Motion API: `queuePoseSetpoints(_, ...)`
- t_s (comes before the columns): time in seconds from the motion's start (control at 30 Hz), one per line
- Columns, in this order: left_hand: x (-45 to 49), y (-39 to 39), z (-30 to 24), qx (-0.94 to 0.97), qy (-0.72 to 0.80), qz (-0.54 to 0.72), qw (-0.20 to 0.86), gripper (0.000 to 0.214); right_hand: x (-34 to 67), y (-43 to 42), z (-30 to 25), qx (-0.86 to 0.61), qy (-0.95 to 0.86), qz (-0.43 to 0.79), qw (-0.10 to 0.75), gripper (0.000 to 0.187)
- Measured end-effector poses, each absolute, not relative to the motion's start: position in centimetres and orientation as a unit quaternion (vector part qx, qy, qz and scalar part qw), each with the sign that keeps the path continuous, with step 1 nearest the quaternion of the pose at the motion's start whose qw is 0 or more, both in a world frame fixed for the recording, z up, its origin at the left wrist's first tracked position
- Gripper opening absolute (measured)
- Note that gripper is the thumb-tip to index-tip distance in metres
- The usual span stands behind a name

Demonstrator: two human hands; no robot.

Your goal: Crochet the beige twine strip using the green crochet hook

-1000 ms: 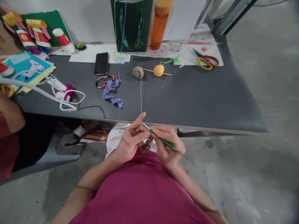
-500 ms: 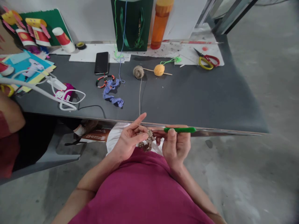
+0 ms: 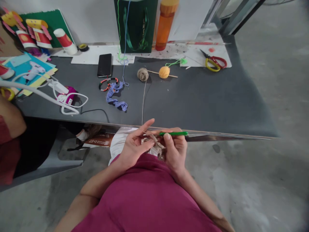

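Between my hands, at the table's front edge, is a small beige crochet piece (image 3: 158,146). My left hand (image 3: 135,145) pinches it between thumb and fingers, its index finger raised. A crochet hook (image 3: 175,133) with a green handle lies in the closed grip of my right hand (image 3: 175,149); its metal shaft points left to the top of the piece. A strand of beige yarn (image 3: 144,103) runs from my left hand up to a beige yarn ball (image 3: 143,74) on the table. Fingers partly cover the piece and the hook's tip.
On the table (image 3: 205,103) lie a yellow yarn ball (image 3: 164,72) by a thin stick, purple crochet (image 3: 113,96), a beaded bracelet (image 3: 103,85), a phone (image 3: 104,65) and scissors (image 3: 213,62). Behind stand a green bag (image 3: 137,29) and an orange bottle (image 3: 165,29). A person's arm (image 3: 11,119) is at left.
My right hand has moved left with the hook, bringing it closer to my left hand. The crochet piece has shifted slightly right and turned, and the yarn strand slants further left.
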State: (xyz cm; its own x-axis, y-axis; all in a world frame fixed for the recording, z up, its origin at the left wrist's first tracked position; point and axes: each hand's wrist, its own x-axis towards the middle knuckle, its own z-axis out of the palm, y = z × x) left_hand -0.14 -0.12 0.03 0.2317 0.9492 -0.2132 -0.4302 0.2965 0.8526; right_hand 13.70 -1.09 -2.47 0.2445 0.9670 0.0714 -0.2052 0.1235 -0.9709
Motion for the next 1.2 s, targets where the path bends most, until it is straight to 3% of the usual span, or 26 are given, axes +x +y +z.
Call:
queuePoseSetpoints(0.13, 0.1, -0.1, 0.0, 0.317, 0.377, 0.517, 0.7, 0.047, 13.7, -1.2, -3.0, -0.454, -0.497, 0.362, 0.645, 0.01)
queuePoseSetpoints(0.33, 0.3, 0.2, 0.0, 0.225, 0.362, 0.501, 0.754, 0.059, 14.1, -0.7, -2.7, -0.384, -0.658, 0.161, 0.628, 0.03)
queuePoseSetpoints(0.67, -0.4, 0.6, -0.5, 0.202, 0.347, 0.454, 0.795, 0.058, 13.2, -1.5, -3.0, -0.469, -0.485, 0.308, 0.671, 0.008)
queuePoseSetpoints(0.97, -0.7, 0.7, -0.3, 0.221, 0.355, 0.445, 0.792, 0.053, 13.7, -1.5, -1.9, -0.493, -0.484, 0.327, 0.645, 0.01)
queuePoseSetpoints(1.2, -0.5, 0.7, 0.4, 0.209, 0.321, 0.419, 0.823, 0.04, 14.2, -0.5, -1.6, -0.454, -0.366, 0.546, 0.601, 0.021)
